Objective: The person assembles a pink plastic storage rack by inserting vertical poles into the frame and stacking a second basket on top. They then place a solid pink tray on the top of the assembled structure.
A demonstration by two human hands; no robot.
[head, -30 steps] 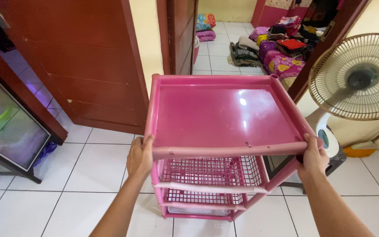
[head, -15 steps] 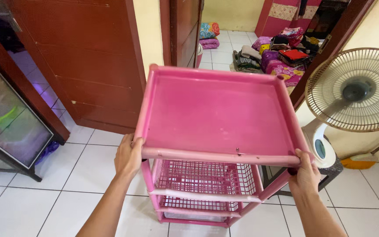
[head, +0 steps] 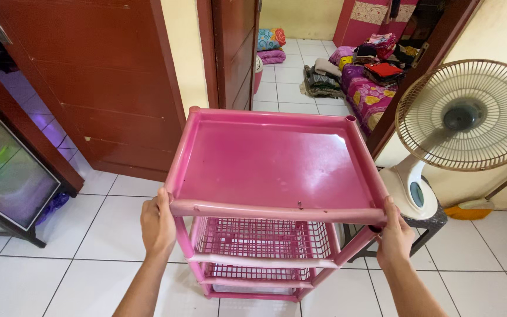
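A pink plastic shelf rack (head: 274, 161) with a flat tray top and mesh basket tiers below is in front of me, over the white tiled floor. My left hand (head: 158, 223) grips the near left corner of its top tray. On the near right corner, my right hand (head: 393, 235) holds the rim and post. The rack tilts slightly toward me; its feet are hidden under the tiers.
A dark red wooden door (head: 98, 76) stands at the left and a glass-fronted cabinet (head: 1, 170) at the far left. A white standing fan (head: 462, 117) sits on a stool at the right. Through the doorway ahead lie piles of folded clothes (head: 359, 76).
The rack, held in both hands, has shifted slightly in view and sits closer to the doorway. Both hands keep their hold on the top tray's near corners.
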